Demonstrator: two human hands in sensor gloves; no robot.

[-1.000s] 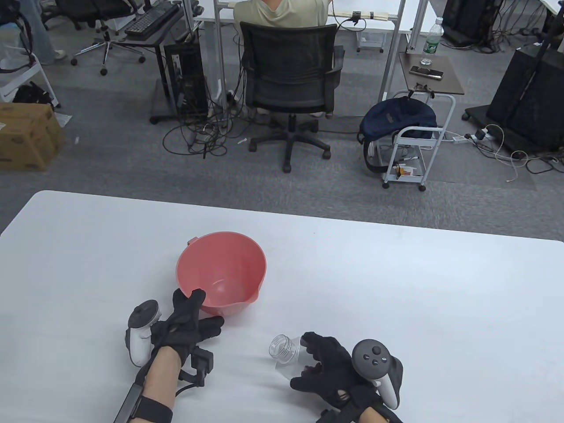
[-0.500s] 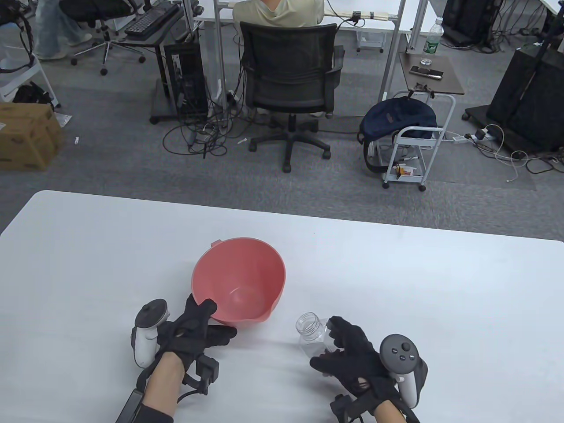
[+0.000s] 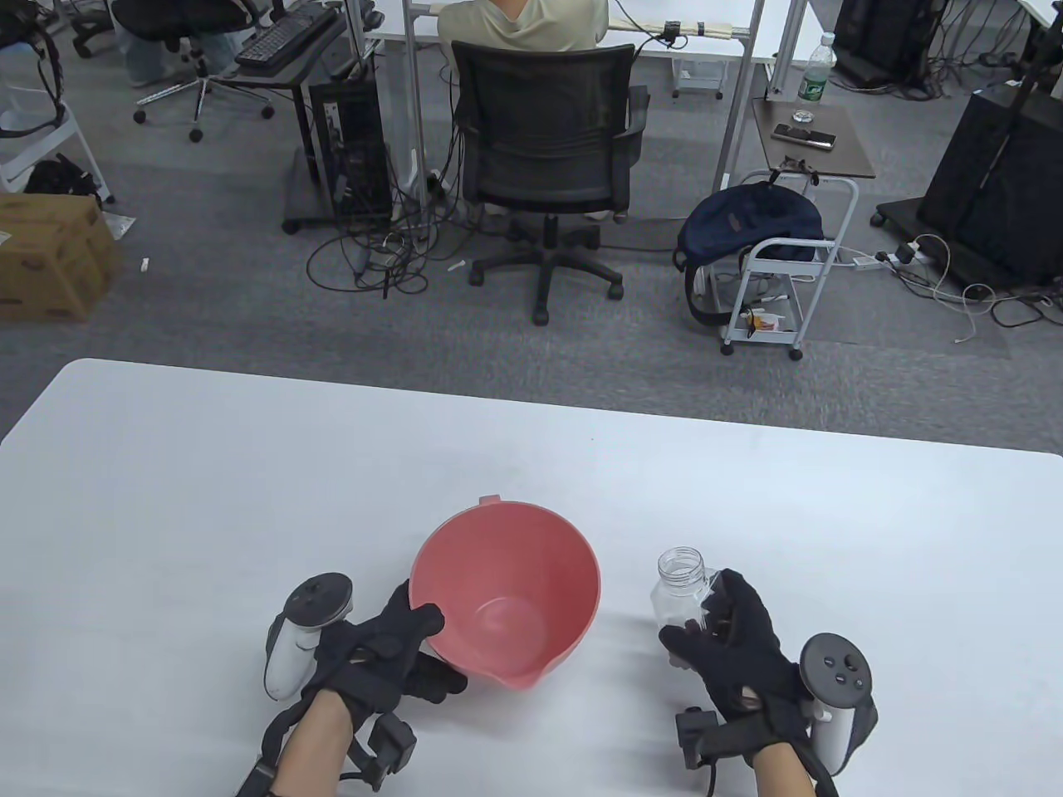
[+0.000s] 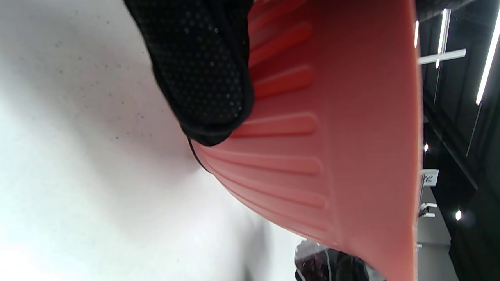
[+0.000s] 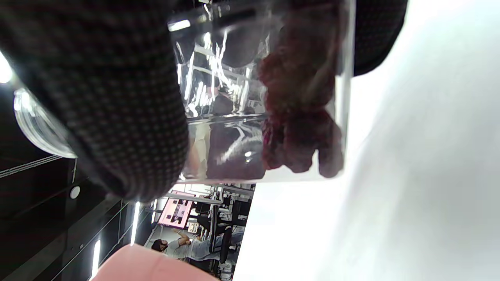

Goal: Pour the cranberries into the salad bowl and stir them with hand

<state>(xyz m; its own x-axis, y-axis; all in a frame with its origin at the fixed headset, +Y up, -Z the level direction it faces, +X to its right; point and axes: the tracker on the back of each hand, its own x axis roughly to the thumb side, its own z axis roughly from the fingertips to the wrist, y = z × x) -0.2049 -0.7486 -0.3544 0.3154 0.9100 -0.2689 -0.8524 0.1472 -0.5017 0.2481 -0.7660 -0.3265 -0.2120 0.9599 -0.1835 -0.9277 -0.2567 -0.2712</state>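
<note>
A pink salad bowl with a spout sits on the white table, tilted slightly; its inside looks bare. My left hand grips the bowl's near-left rim, thumb over the edge and fingers under the ribbed outer wall. To the right, my right hand holds a clear open-mouthed jar about upright, just above the table. Dark red cranberries lie in the jar's bottom, seen in the right wrist view. The bowl's rim shows at that view's lower edge.
The table's far edge borders an office floor with a black chair, a seated person, a wire cart with a blue backpack and cables. A cardboard box stands at the left.
Both hands have moved right and nearer to me: the left dragged the bowl along, and the right lifted the jar from lying on its side to upright.
</note>
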